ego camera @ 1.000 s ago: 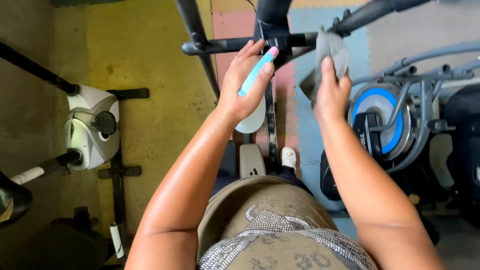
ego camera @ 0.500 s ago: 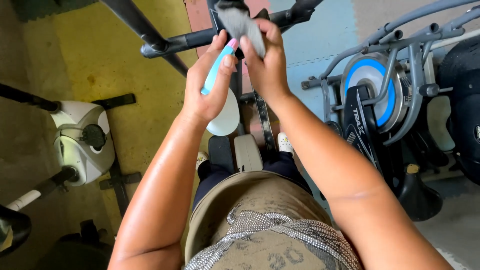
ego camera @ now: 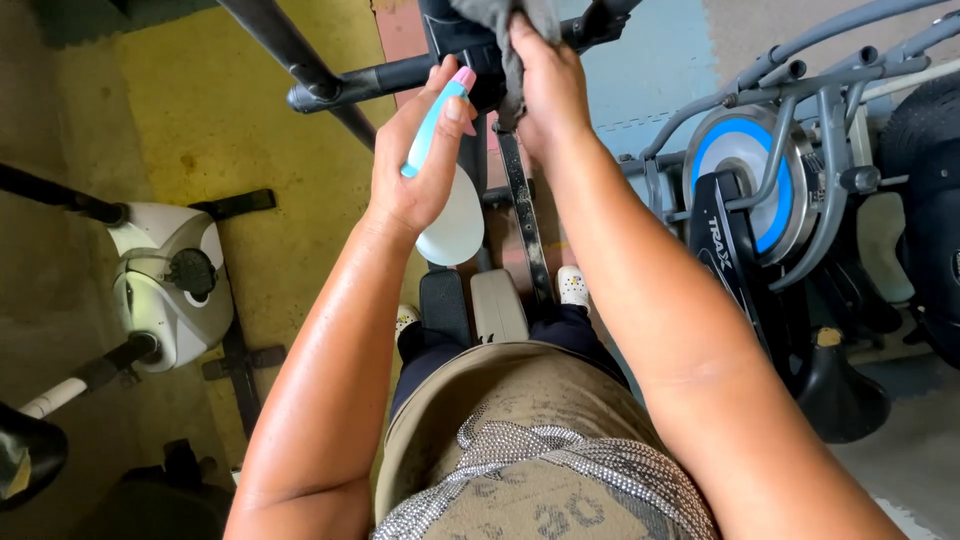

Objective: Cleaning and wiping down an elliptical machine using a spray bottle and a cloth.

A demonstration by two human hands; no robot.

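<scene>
My left hand (ego camera: 412, 165) grips a spray bottle (ego camera: 448, 215) with a pale round body and a blue and pink head, held upright over the exercise machine. My right hand (ego camera: 545, 85) is closed on a grey cloth (ego camera: 500, 18) and presses it against the black console at the top of the machine. A black handlebar (ego camera: 350, 85) runs left from the console, just above the spray bottle. My feet in white shoes (ego camera: 572, 287) rest on the machine's pedals below.
A white exercise bike (ego camera: 165, 285) stands on the yellow floor to the left. On the right is a grey bike with a blue-ringed flywheel (ego camera: 745, 180) and a black saddle (ego camera: 838, 390). Dark bars cross the top left.
My right hand has carried the cloth from the right side up to the console in the middle. The left hand with the bottle has stayed close beside it. The view has shifted slightly.
</scene>
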